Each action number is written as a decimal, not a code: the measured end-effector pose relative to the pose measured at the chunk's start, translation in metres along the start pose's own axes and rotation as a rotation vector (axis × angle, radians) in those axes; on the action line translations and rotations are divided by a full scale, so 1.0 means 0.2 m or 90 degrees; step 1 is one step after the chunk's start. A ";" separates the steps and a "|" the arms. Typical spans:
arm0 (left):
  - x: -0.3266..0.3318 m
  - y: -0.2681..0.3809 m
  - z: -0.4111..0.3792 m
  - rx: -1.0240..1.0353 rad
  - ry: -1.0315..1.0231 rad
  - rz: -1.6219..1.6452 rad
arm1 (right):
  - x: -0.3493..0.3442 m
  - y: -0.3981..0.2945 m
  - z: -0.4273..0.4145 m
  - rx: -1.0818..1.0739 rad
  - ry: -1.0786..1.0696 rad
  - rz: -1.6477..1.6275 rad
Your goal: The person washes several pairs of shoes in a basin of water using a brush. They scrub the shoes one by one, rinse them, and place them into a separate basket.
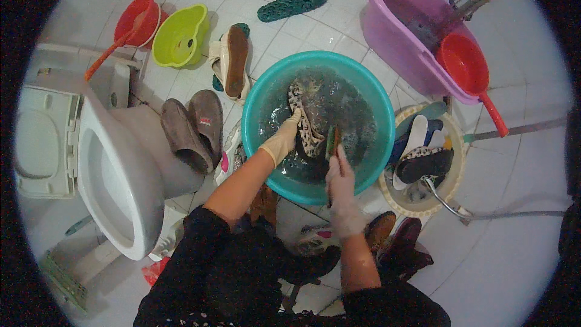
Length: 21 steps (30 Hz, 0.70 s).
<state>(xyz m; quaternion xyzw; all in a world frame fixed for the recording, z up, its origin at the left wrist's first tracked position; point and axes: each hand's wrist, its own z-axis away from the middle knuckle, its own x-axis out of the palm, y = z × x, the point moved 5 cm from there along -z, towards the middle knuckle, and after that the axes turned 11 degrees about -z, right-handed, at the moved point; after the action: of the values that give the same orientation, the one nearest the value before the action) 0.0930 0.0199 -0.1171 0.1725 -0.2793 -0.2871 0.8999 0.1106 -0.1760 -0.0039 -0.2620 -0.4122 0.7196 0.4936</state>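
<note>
A round teal basin (317,56) of dark, sudsy water (358,113) stands before me on the tiles. My left hand (283,140), in a pale glove, grips a leopard-print shoe (305,122) at its side, over the water. The shoe is tilted, and its underside is hidden. My right hand (341,179), gloved too and somewhat blurred, holds a scrubbing brush (335,138) by its handle. The brush head is just right of the shoe, with a small gap between them. Its bristles look green and face the shoe.
Right of the basin, a cream tub (459,177) holds several shoes and insoles. Behind it stands a purple tub (374,22) with a red dipper (465,66). A toilet (122,190), brown slippers (204,120), a white shoe (236,61) and a yellow-green basin (174,45) are at left.
</note>
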 end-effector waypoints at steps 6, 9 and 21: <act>-0.12 -0.04 -0.06 -0.015 0.029 -0.072 | 0.27 -0.11 0.14 0.015 -0.095 0.508; 0.08 0.03 0.03 0.009 0.045 -0.044 | 0.24 -0.13 -0.18 0.043 -0.107 0.598; -0.38 0.00 -0.06 0.046 0.078 -0.128 | 0.39 -0.01 0.09 -0.042 -0.166 0.559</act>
<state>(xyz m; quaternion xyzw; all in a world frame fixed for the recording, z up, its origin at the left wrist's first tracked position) 0.0489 0.0678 -0.1569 0.2495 -0.2152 -0.3544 0.8751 0.0680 -0.1100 0.0094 -0.3346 -0.3438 0.8740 0.0771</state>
